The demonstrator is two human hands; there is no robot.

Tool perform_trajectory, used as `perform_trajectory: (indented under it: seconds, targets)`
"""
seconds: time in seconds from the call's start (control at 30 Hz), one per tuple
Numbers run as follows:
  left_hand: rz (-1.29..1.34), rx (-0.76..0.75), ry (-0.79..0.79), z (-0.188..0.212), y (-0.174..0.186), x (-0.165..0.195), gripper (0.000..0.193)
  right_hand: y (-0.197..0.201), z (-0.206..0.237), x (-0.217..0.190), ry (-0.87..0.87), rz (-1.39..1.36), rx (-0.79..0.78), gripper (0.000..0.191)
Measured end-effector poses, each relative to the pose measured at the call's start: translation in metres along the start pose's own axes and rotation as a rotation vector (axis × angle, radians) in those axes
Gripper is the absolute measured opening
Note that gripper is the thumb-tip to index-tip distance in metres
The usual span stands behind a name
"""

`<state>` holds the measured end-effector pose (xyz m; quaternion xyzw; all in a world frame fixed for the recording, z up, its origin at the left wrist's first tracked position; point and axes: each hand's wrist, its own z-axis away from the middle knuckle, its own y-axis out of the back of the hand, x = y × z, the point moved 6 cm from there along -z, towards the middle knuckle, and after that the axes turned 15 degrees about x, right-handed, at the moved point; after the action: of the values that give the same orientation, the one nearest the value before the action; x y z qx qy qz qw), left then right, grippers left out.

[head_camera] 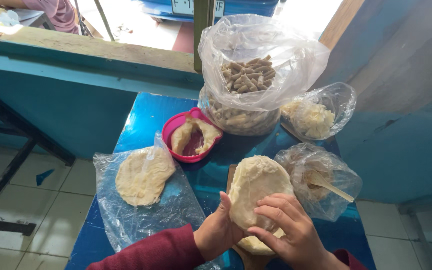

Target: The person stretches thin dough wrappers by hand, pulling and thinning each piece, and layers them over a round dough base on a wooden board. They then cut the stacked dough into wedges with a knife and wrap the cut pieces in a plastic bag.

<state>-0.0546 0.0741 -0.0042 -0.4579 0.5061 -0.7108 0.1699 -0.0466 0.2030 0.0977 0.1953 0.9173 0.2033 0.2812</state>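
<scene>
The left hand (pixel 217 231) cups the near-left edge of a flattened disc of pale dough (pixel 256 190), thumb up along its rim, closed on it. The right hand (pixel 288 227) lies over the disc's lower right, fingers (pixel 276 207) spread and curled onto its face, so both hands clamp the same piece and hold it tilted up above the table. Just beneath the hands, a 2nd pale dough piece (pixel 256 245) rests on what looks like a wooden board (pixel 232 172), mostly hidden.

To the left, 1 already flattened dough round (pixel 143 175) lies on a clear plastic sheet (pixel 141 210) spread over the blue table (pixel 146 115); that piece looks finished with flattening. No filling shows on the held disc yet. Behind it, a pink bowl (pixel 192 135) holds more soft dough. To the right, a clear bag with a wooden spoon (pixel 332 185) holds some filling. Farther back stand a large bag of short tan sticks (pixel 248 75) and a smaller bag of pale shreds (pixel 313 117), both open and well stocked.
</scene>
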Motion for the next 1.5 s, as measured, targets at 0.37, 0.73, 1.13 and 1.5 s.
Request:
perform_trajectory:
  seconds: [0.37,0.73,1.13,1.5]
  targets:
    - [-0.394,0.07,-0.098,0.014,0.02,-0.012,0.071,-0.007,0.017,0.016,-0.429,-0.081,-0.064,0.017]
    - [-0.385,0.181,-0.039,0.007,0.032,-0.036,0.048,-0.012,0.04,0.047,-0.675,0.082,0.103,0.018]
    - [-0.475,0.153,-0.062,0.006,0.028,-0.023,0.05,-0.007,0.024,0.051,-0.561,-0.123,-0.086,0.024]
    - [-0.404,0.3,-0.007,0.003,0.03,0.004,0.051,0.028,0.024,0.134,-1.045,-0.596,0.213,0.024]
